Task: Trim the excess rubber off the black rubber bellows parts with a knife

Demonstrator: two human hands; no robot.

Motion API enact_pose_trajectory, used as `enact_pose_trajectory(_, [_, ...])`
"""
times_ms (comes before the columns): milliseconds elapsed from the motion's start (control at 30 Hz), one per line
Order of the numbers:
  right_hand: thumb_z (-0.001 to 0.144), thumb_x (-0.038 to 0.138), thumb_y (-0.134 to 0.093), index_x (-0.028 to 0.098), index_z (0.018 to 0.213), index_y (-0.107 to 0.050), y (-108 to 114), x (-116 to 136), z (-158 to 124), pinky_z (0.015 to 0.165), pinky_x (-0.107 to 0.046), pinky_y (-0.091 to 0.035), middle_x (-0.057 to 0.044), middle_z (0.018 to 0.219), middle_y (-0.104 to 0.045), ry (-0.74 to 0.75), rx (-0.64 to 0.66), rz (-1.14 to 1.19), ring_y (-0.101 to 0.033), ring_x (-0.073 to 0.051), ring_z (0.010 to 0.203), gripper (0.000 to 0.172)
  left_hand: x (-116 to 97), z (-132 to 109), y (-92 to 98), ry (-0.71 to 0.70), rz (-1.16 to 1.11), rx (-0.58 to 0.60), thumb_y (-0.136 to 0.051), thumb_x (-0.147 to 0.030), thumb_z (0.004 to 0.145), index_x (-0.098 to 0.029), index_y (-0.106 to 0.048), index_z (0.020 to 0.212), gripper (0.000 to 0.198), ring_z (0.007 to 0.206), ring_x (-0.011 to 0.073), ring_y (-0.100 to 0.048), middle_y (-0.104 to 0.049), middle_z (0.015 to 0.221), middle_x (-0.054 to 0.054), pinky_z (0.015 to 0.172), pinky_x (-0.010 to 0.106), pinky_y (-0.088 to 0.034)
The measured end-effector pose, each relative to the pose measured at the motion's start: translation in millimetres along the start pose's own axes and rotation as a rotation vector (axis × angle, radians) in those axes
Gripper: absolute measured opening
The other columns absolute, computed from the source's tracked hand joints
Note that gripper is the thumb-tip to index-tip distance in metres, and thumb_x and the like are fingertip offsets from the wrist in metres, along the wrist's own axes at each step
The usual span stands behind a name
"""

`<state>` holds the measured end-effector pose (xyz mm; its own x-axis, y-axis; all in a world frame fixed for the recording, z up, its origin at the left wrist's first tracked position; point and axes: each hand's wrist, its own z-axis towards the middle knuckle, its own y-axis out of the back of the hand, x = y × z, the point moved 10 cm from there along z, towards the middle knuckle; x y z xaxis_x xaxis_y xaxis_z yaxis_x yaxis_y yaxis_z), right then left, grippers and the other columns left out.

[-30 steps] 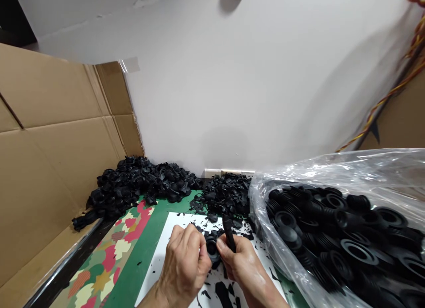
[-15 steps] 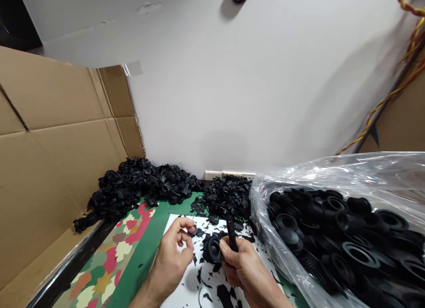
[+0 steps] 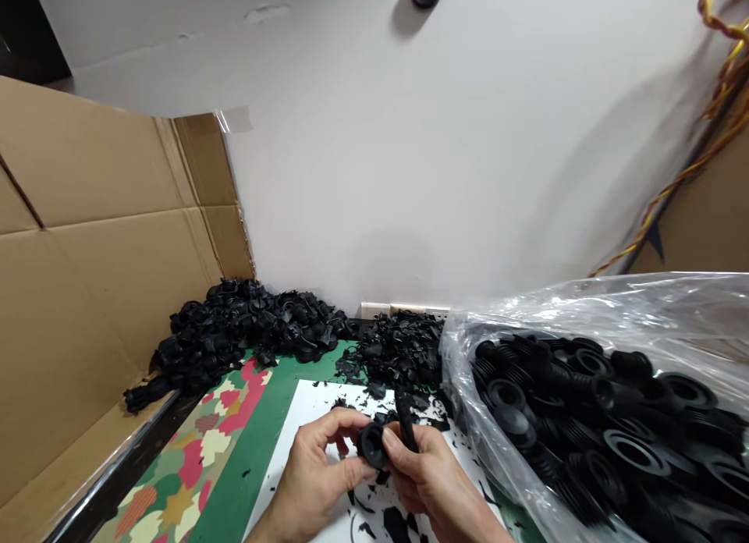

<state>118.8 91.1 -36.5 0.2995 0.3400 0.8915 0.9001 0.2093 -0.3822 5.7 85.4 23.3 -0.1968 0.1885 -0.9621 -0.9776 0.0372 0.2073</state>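
Note:
A round black rubber part (image 3: 372, 445) with a ringed opening is held between my two hands over a white sheet (image 3: 286, 441). My left hand (image 3: 331, 465) pinches its left side with thumb and fingers. The thumb of my right hand (image 3: 424, 473) presses on its right side, and the same hand is wrapped round a dark stick-like tool (image 3: 405, 417) that points up. What the tool's lower end touches is hidden by my fingers. Black scraps (image 3: 398, 521) lie scattered on the sheet below my hands.
Black rubber pieces (image 3: 251, 324) are heaped at the back left, beside a cardboard wall (image 3: 111, 270). Finer black scraps (image 3: 403, 344) form a pile at the back middle. On the right, a clear plastic bag (image 3: 468, 402) holds many ringed black parts (image 3: 608, 426).
My left hand, apart from the part before, has moved right and closed on it. The part now faces up more between both hands. My right hand keeps the tool.

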Motion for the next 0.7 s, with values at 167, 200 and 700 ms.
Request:
enact_pose_trajectory(167, [0.061, 0.056, -0.072, 0.016, 0.057, -0.052, 1, -3, 1, 0.037, -0.02, -0.013, 0.012, 0.039, -0.028, -0.006, 0.006, -0.037, -0.017, -0.003, 0.035, 0.045, 12, 0, 1.2, 0.057, -0.114, 0.015, -0.078, -0.02, 0.06, -0.018, -0.075, 0.085, 0.025, 0.07, 0.0182, -0.058, -0.073, 0.076, 0.004, 0.067, 0.027, -0.045])
enact_pose_trajectory(200, [0.062, 0.057, -0.072, 0.016, 0.057, -0.052, 1, -4, 2, 0.037, -0.02, -0.013, 0.012, 0.038, -0.028, -0.008, 0.01, -0.039, -0.017, -0.003, 0.035, 0.045, 14, 0, 1.2, 0.068, -0.128, 0.012, -0.079, -0.02, 0.059, -0.018, -0.075, 0.084, 0.025, 0.07, 0.0179, -0.058, -0.073, 0.075, 0.004, 0.067, 0.027, -0.045])
enact_pose_trajectory(700, [0.061, 0.055, -0.073, 0.015, 0.07, -0.066, 19, 20, -5, 0.04, -0.023, -0.015, 0.005, 0.051, -0.043, 0.139, -0.171, -0.188, -0.023, -0.006, 0.042, 0.042, 1, -11, 11.9, 0.017, 0.31, -0.178, -0.062, -0.009, 0.063, -0.021, -0.062, 0.08, 0.021, 0.064, 0.0163, -0.052, -0.058, 0.07, -0.003, 0.061, 0.027, -0.042])
